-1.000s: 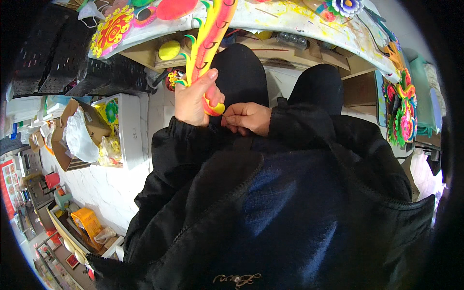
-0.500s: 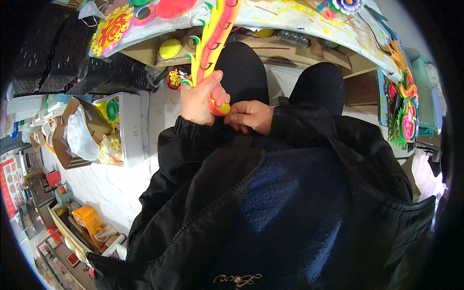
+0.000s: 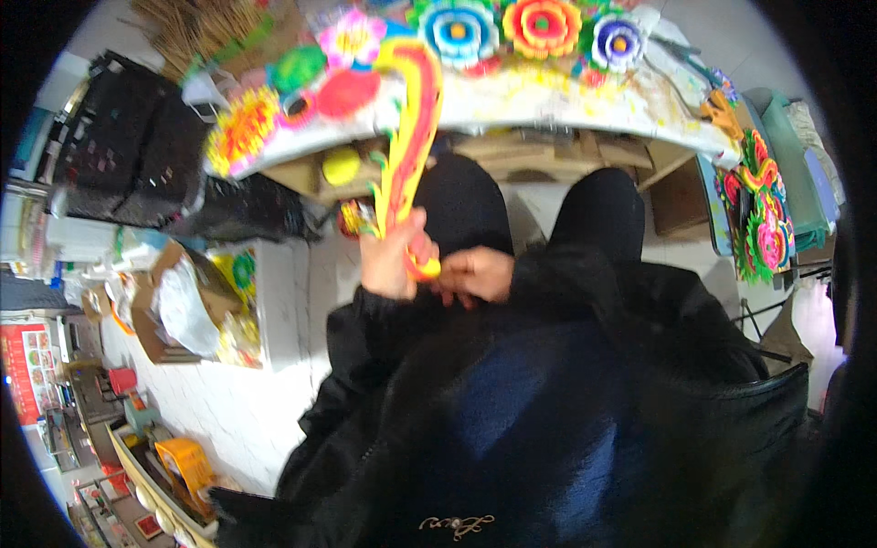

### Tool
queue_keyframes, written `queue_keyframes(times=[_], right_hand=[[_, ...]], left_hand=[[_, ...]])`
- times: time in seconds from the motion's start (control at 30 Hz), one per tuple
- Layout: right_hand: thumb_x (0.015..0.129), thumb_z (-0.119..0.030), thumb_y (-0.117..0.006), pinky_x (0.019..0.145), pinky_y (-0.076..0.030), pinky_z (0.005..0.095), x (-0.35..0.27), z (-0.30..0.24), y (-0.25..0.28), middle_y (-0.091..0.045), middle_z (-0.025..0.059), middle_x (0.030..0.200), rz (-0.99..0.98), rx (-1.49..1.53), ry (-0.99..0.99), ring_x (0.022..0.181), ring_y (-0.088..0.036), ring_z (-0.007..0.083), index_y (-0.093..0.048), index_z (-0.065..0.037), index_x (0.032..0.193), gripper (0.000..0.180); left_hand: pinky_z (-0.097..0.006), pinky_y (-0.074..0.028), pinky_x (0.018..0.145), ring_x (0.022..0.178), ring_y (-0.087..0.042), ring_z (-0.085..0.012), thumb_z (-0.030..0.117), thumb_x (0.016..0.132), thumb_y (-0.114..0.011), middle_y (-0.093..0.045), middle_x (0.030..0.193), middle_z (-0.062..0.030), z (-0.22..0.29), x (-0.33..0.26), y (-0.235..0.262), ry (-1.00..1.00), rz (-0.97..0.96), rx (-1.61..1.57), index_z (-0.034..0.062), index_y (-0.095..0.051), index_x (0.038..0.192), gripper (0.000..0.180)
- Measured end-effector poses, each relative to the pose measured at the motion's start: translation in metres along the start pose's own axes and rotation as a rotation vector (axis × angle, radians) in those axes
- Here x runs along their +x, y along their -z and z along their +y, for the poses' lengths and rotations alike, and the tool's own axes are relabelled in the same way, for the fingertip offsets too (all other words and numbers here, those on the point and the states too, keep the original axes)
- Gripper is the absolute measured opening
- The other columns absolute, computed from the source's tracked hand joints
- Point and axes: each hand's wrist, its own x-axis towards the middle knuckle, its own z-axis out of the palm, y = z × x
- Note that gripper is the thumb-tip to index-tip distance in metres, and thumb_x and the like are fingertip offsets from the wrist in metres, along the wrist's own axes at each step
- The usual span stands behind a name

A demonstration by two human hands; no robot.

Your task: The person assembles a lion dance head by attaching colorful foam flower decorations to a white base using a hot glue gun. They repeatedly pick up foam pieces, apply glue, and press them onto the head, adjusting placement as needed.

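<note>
head view, looking down past a dark jacket (image 3: 566, 429) that fills the lower centre and right of the frame. just above the middle, the left hand (image 3: 393, 260) is closed around the lower end of a long curved ornament (image 3: 409, 151), yellow with a red band along it and small green points on its edge; the fingers wrap the strip so it rises from the fist toward the top centre of the frame, where its curled tip meets the table edge. the right hand (image 3: 475, 274) sits just beside the left, to its right, fingers curled inward and pinching at the ornament's rounded red and yellow bottom end; whether they fully grip it cannot be told, since the fingertips are tucked behind the left hand. both hands are held over the person's dark-trousered knees (image 3: 530, 205).

across the top of the frame runs a pale worktable (image 3: 585, 105), its rim bent by the lens, loaded with bright paper flowers (image 3: 539, 23) in blue, orange, pink and yellow. at the right edge of the frame a green and red ornament (image 3: 758, 215) of the same kind lies by the table's end. at the left middle, an open cardboard box (image 3: 178, 301) holds white wrapping and colourful pieces. black crates (image 3: 128, 151) stand in the upper left.
</note>
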Motion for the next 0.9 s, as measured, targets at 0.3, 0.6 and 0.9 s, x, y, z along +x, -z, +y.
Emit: queue_keyframes(times=[0.3,0.6,0.9], right_hand=[[0.099,-0.024,-0.045,0.059,-0.047,0.0266,-0.008,-0.004,-0.003,-0.057,0.0022,0.075,-0.073,-0.115,-0.013,0.063,-0.056,0.0113,-0.06,-0.004,0.1,0.024],[0.098,-0.025,-0.048,0.056,-0.046,0.0259,-0.01,0.01,-0.002,-0.056,0.0018,0.073,0.019,-0.095,0.002,0.063,-0.054,0.0112,-0.061,-0.007,0.095,0.023],[0.097,-0.025,-0.049,0.056,-0.045,0.0248,-0.014,0.0,0.001,-0.054,0.0003,0.071,0.01,-0.05,-0.023,0.059,-0.053,0.01,-0.06,-0.006,0.093,0.022]], left_hand=[[-0.032,-0.043,0.05,0.043,-0.045,-0.0146,0.012,0.086,-0.062,-0.044,0.053,-0.0012,0.002,-0.006,-0.005,-0.025,0.021,0.041,0.0064,-0.053,0.09,0.011],[-0.031,-0.04,0.047,0.042,-0.042,-0.0129,0.014,0.085,-0.06,-0.041,0.053,0.0003,-0.014,-0.002,-0.007,-0.008,0.079,0.003,0.0056,-0.054,0.088,0.011],[-0.033,-0.039,0.05,0.043,-0.041,-0.0134,0.014,0.087,-0.059,-0.04,0.053,0.0006,-0.016,-0.002,-0.014,-0.008,0.084,0.01,0.0086,-0.052,0.081,0.011]])
